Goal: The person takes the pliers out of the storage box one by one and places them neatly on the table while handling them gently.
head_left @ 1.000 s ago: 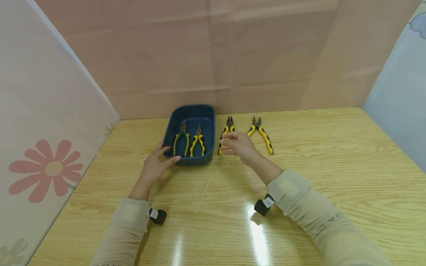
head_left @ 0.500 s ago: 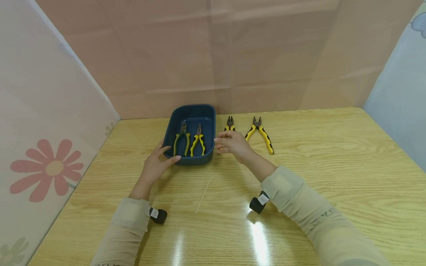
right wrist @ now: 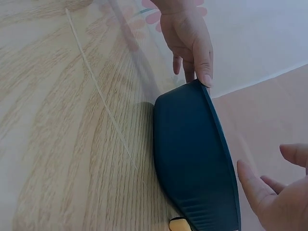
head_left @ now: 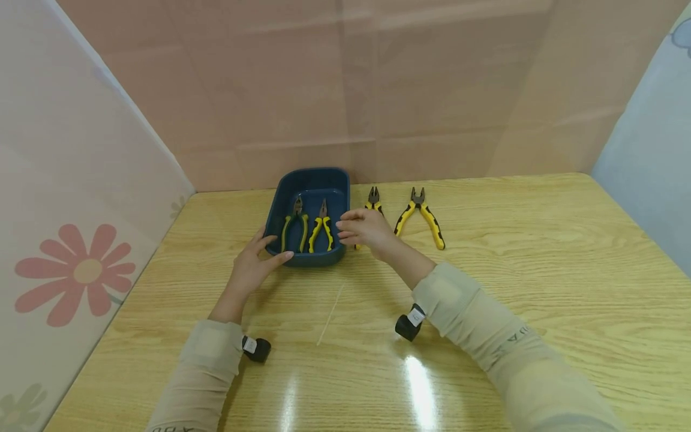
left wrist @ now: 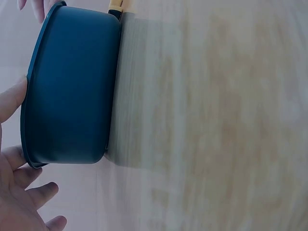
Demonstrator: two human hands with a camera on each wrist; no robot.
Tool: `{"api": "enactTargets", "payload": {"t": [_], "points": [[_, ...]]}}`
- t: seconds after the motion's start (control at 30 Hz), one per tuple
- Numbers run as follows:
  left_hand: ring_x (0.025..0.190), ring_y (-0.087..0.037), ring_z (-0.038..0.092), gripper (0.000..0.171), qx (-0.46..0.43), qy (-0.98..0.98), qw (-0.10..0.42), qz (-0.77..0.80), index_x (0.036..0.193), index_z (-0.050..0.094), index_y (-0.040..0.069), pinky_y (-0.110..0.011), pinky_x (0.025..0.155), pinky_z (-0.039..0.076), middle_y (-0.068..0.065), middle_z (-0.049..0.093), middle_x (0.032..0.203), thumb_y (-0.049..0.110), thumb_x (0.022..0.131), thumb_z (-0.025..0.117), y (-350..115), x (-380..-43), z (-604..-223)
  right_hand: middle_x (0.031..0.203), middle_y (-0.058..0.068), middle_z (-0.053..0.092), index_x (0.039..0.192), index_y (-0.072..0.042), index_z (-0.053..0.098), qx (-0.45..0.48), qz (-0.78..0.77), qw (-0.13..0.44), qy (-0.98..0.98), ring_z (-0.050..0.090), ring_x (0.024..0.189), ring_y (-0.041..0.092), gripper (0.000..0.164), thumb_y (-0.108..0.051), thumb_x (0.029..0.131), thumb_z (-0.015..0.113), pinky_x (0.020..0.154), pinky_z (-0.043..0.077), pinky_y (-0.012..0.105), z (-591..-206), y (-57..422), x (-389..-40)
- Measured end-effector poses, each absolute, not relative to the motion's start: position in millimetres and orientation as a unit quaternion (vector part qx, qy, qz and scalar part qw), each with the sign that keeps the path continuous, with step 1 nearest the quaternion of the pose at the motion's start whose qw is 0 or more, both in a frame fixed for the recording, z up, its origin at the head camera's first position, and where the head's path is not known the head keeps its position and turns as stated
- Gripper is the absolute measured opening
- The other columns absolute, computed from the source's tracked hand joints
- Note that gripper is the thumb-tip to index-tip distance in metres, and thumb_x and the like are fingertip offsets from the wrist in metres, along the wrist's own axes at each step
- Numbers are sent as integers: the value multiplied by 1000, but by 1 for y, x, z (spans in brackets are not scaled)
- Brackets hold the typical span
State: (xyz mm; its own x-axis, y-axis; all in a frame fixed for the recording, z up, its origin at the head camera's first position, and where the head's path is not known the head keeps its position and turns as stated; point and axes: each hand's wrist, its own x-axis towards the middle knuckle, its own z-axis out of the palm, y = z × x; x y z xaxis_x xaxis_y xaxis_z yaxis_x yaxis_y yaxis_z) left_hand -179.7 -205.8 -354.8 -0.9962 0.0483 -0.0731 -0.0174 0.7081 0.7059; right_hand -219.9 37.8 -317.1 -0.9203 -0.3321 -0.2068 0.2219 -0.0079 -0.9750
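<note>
A dark blue plastic bin (head_left: pixel 318 259) stands at the back of the table. My left hand (head_left: pixel 251 267) grips its near left corner, thumb on the front rim and fingers along the left side. Inside lie green-handled pliers (head_left: pixel 298 207) and yellow-and-black needle-nose pliers (head_left: pixel 326 222). My right hand (head_left: pixel 367 233) hovers beside the bin's right rim, thumb and fingers parted around nothing in the right wrist view. It partly covers one pair of yellow-and-black pliers (head_left: pixel 374 197) on the table. Farther right lie other yellow-and-black pliers (head_left: pixel 418 201), handles spread.
A thin pale strip (head_left: pixel 330 315) lies on the wood-grain table (head_left: pixel 540 258) in front of the bin. Behind the table rises a pinkish backdrop (head_left: pixel 432 90), with a flower-printed panel (head_left: pixel 135 180) at the left. Each wrist carries a small black camera.
My right hand has moved left, from over the nearer table pliers to the bin's right rim, uncovering more of the farther pliers. The left hand and the bin stay put.
</note>
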Motion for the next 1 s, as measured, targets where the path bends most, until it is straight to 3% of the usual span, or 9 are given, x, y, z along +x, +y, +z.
{"api": "enactTargets", "payload": {"t": [0.5, 1.0], "points": [[127, -34, 7, 83, 4, 919, 44, 391, 133, 35, 8, -58, 93, 20, 2, 4, 144, 59, 70, 57, -207, -180, -358, 114, 18, 49, 118, 5, 44, -38, -677, 199, 708, 50, 101, 34, 37, -9, 85, 54, 77, 47, 31, -316, 27, -226], [127, -34, 7, 84, 4, 920, 45, 390, 133, 35, 9, -58, 93, 19, 4, 4, 144, 61, 69, 56, -208, -182, -359, 110, 18, 51, 118, 7, 43, -55, -619, 192, 760, 52, 99, 31, 41, -12, 85, 56, 79, 46, 33, -317, 16, -238]]}}
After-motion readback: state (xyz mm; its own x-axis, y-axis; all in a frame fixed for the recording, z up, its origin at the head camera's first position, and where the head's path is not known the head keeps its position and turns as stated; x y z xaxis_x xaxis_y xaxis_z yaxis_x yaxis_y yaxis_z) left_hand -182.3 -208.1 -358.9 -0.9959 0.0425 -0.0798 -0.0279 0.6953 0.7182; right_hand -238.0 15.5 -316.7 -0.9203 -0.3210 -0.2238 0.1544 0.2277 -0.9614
